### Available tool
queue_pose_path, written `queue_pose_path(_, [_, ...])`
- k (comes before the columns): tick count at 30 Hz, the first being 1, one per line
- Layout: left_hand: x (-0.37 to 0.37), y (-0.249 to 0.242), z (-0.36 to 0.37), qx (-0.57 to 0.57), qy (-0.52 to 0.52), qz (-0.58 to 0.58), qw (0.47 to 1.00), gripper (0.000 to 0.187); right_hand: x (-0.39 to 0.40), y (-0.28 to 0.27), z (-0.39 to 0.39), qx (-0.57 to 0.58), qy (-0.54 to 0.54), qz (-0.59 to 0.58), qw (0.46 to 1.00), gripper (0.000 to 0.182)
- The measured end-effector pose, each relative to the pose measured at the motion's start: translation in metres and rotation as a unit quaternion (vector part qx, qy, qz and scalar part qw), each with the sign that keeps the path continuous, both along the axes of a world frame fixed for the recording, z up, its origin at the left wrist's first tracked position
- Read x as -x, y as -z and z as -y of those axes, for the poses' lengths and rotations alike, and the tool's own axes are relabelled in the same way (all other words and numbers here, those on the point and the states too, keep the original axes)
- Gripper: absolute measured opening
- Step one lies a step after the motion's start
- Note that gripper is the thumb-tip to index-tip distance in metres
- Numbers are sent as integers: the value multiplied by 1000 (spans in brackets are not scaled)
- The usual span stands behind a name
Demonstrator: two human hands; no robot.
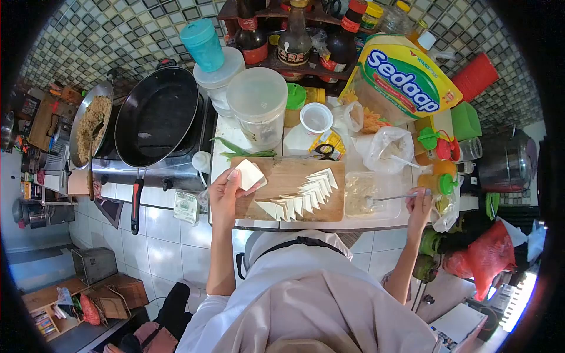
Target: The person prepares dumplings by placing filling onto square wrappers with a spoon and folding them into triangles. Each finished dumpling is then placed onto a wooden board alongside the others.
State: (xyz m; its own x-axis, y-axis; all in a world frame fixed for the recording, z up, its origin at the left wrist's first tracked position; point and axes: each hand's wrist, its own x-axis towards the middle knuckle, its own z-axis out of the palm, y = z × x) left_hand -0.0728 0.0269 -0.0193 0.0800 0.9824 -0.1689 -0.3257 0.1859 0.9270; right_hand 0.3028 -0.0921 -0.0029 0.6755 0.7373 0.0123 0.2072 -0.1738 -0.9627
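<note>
Sheets (251,174): creamy white, squarish | left hand (229,187) pinching them | right hand (419,203) pinching utensil (393,197)

Camera sat on person's (329,306) head, looked forward and down. Brown flat wooden board (282,176) was near, grey-and-cream square-tiled wall (129,44) farther.

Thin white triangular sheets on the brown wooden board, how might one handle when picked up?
Each thin white triangular sheet looks slim, so it is probably light and may bend easily. With straight edges on the brown wooden board, rolling seems unlikely. Because they overlap, lifting one might drag its neighbours.
</note>
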Motion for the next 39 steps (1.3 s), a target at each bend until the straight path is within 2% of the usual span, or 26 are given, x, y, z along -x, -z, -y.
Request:
queue_pose_path(4, [-4, -5, 2, -3, -18, -15, 1000, 32, 2, -5, 0, 10, -27, 17, 999, 27])
queue_pose_path(7, [-3, -3, 3, 3, -20, -4, 1000, 33, -13, -11, 6, -22, 21, 32, 999, 27])
queue_pose_path(10, [-2, 3, 2, 4, -16, -10, 1000, 32, -22, -9, 9, 22, 33, 79, 996, 27])
queue_pose_path(16, [-6, 0, 0, 6, -12, -8, 1000, 31, -2, 1, -2, 5, -22, -4, 1000, 28])
queue_pose_path(19, [-7, -5, 0, -2, -4, -14, 1000, 31, -4, 0, 0, 7, 17, -8, 1000, 29])
queue_pose_path(26, [-8, -5, 4, 5, -1, -37, 999, 29, -11, 8, -1, 11, 24, -6, 1000, 31])
queue_pose_path(29, [-8, -5, 4, 3, 1, -40, 999, 31, -5, 17, -6, 20, -33, 2, 999, 30])
queue_pose_path(31, [-8, -4, 4, -2, 5, -39, 999, 33, 7, 19, -12, 1, 4, 13, 1000, 30])
queue_pose_path(36, [-8, -5, 4, -12, 4, -45, 999, 34, 35, -13, -15, -96, -1, 22, 995, 29])
queue_pose_path(38, [-10, -3, 5, -2, 5, -47, 999, 34, 39, -16, -14, -95, -142, 94, 981, 30])
queue_pose_path(39, [-10, -3, 5, 6, 2, -49, 999, 34, 44, -20, -14, -96, -141, 94, 981, 30])
